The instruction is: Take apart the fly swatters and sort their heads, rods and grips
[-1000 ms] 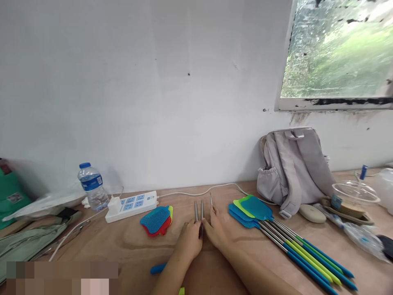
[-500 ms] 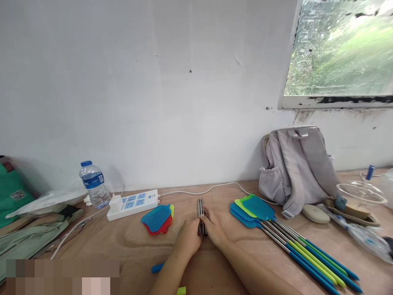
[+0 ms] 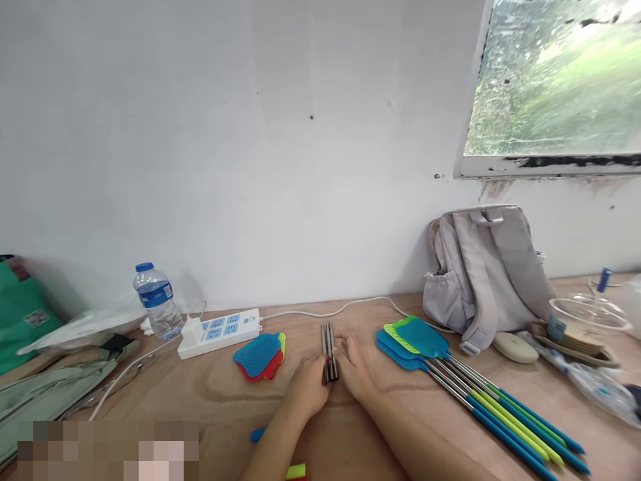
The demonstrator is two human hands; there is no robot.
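Observation:
A small bundle of shiny metal rods (image 3: 328, 344) lies on the table in front of me, tips pointing toward the wall. My left hand (image 3: 308, 384) is closed against the left side of the bundle, its fingers curled at the near end. Along the right side rests my right hand (image 3: 354, 367), fingers stretched out and lying beside the rods; whether they touch is hard to tell. To the left is a stack of fly swatter heads (image 3: 258, 355) in blue, red and yellow. On the right lie several fly swatters (image 3: 420, 339) with metal shafts and blue, yellow or green handles.
A white power strip (image 3: 220, 333) and a water bottle (image 3: 159, 300) stand at the back left. A grey backpack (image 3: 485, 274) leans on the wall, near a plastic cup (image 3: 583, 321). Partly behind my left forearm are a blue piece (image 3: 257, 435) and a yellow piece (image 3: 296, 471).
My right hand has loosened and shifted slightly right, its fingers straighter. More of the metal rods now shows between my hands. My left hand stays at the bundle.

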